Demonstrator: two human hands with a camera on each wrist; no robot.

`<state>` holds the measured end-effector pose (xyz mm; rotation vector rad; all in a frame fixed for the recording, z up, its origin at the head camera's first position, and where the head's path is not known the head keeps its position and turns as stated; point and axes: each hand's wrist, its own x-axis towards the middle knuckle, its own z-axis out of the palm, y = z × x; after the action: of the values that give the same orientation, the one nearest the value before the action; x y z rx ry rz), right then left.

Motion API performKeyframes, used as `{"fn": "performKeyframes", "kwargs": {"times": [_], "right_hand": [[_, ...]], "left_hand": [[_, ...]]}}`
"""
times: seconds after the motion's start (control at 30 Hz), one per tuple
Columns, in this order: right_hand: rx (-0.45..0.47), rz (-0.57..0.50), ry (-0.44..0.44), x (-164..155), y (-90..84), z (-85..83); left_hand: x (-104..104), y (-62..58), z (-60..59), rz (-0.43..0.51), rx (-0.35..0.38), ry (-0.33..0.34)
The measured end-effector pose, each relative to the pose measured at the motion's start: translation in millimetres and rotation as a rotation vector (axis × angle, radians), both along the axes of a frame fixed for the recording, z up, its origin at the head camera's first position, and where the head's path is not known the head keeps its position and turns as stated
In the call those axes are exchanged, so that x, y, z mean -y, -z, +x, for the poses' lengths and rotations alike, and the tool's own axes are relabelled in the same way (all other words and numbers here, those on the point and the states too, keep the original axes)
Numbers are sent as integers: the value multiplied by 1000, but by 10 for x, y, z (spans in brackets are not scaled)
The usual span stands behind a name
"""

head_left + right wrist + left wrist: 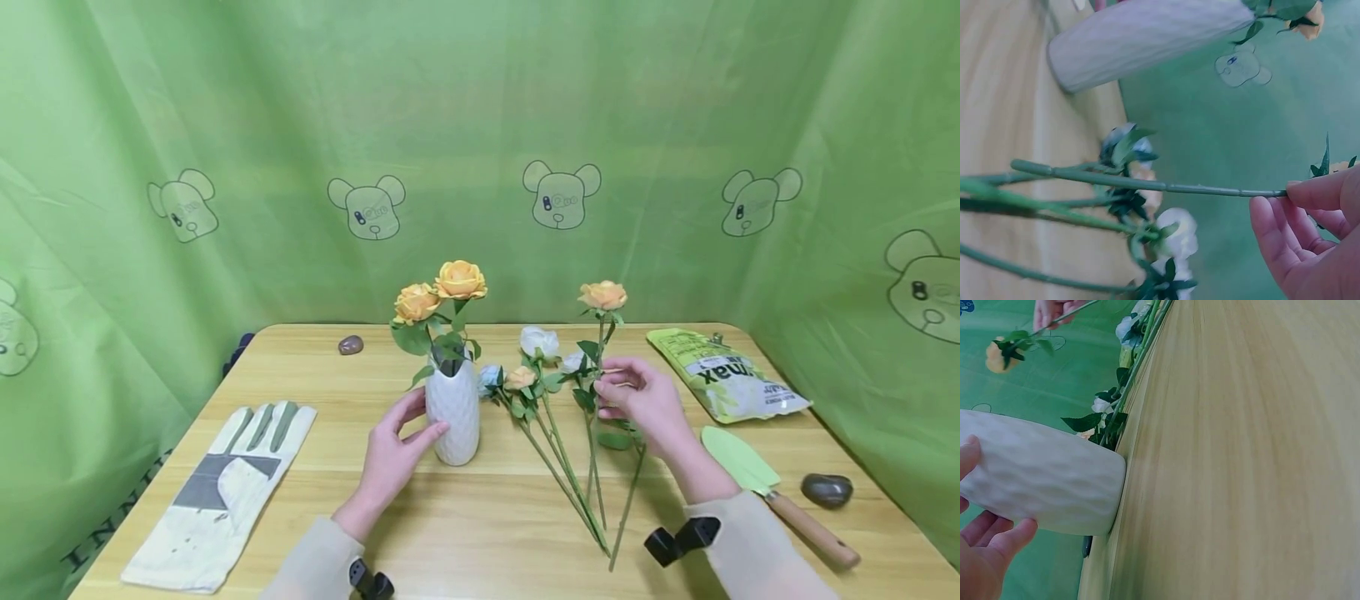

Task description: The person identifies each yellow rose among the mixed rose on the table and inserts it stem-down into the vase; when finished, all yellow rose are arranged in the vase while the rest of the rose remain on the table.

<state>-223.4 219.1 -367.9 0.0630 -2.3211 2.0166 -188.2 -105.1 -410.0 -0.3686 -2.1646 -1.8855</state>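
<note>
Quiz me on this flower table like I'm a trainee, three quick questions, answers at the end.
1. What does the right hand pinch?
A) a trowel
B) a flower stem
C) a dark stone
2. True or false: the glove lies to the left of the white vase.
3. How many orange blooms rise from the vase in the head view?

Key: 1. B; 2. True; 3. Two.

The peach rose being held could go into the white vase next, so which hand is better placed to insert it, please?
Probably the right hand: it pinches the peach rose by its stem, while the left hand holds the upright white vase.
</note>
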Motion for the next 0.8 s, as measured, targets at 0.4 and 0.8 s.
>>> {"fn": "performKeyframes", "kwargs": {"times": [0.4,0.8], "right_hand": [[-141,-187,-16,352,-469,66],[-264,-331,14,899,-975,80]], "left_hand": [[-1,-3,-4,-1,7,-9],[-10,1,7,4,10,-15]]}}
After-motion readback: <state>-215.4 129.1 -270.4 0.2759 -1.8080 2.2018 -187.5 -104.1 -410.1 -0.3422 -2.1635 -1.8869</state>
